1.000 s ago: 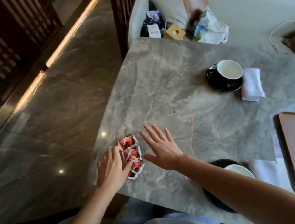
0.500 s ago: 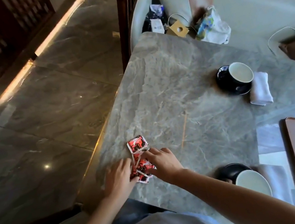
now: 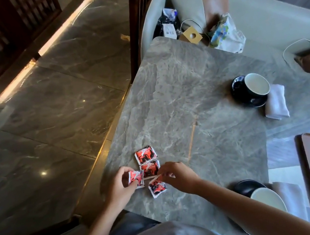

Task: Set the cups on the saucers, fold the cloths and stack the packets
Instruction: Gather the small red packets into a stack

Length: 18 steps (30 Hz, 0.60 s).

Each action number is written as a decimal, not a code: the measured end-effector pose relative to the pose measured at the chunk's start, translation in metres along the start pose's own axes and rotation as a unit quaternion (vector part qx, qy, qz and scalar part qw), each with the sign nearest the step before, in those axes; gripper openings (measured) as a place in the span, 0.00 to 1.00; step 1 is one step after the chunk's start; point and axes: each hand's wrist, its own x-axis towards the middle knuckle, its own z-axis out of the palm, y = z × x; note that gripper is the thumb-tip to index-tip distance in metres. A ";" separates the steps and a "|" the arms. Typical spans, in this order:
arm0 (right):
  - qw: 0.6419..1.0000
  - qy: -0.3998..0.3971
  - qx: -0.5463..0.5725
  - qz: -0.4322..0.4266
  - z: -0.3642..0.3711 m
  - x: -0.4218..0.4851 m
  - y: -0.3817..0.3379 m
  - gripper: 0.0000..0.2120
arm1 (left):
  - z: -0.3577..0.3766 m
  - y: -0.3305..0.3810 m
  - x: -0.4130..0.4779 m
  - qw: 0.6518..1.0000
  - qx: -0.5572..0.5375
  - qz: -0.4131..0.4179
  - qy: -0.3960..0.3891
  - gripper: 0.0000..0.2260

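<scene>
Both my hands work near the left edge of a grey marble table. My left hand pinches one red-and-black packet between thumb and curled fingers. My right hand — fingers bunched together — pinches a white packet edge right above a flat packet; whether they are one packet I cannot tell. Two more packets lie flat just beyond, touching end to end. Far right, a white-lined cup sits on its black saucer — a folded white cloth touches the saucer.
</scene>
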 end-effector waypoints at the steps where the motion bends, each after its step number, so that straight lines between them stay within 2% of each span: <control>1: 1.000 -0.003 0.029 -0.008 -0.002 0.000 -0.003 0.07 | -0.001 0.003 0.000 1.000 -0.021 -0.020 -0.011 0.11; 4: 0.997 -0.006 0.078 -0.021 -0.006 0.006 -0.016 0.01 | -0.002 0.008 0.000 0.989 -0.100 -0.099 -0.047 0.08; 6: 0.995 0.000 0.093 -0.022 -0.005 0.012 -0.026 0.04 | -0.002 0.008 0.000 0.982 -0.111 -0.137 -0.071 0.06; 8: 0.995 0.011 0.095 -0.020 -0.003 0.017 -0.034 0.03 | 0.001 0.006 -0.001 0.971 -0.157 -0.160 -0.081 0.10; 10: 0.996 0.024 0.086 -0.017 0.001 0.021 -0.039 0.05 | 0.002 0.004 0.001 0.944 -0.251 -0.208 -0.053 0.11; 12: 0.996 0.035 0.075 -0.011 0.005 0.025 -0.046 0.06 | 0.000 -0.002 0.002 0.923 -0.297 -0.234 -0.069 0.15; 15: 0.996 0.031 0.078 -0.013 0.007 0.030 -0.053 0.06 | -0.006 -0.003 -0.004 0.929 -0.274 -0.225 -0.108 0.21; 17: 0.995 0.019 0.096 -0.004 0.007 0.032 -0.056 0.06 | -0.007 -0.004 -0.007 0.947 -0.229 -0.207 -0.091 0.23; 18: 0.996 0.020 0.091 0.000 0.007 0.034 -0.056 0.07 | -0.007 -0.005 -0.007 0.951 -0.221 -0.203 -0.073 0.21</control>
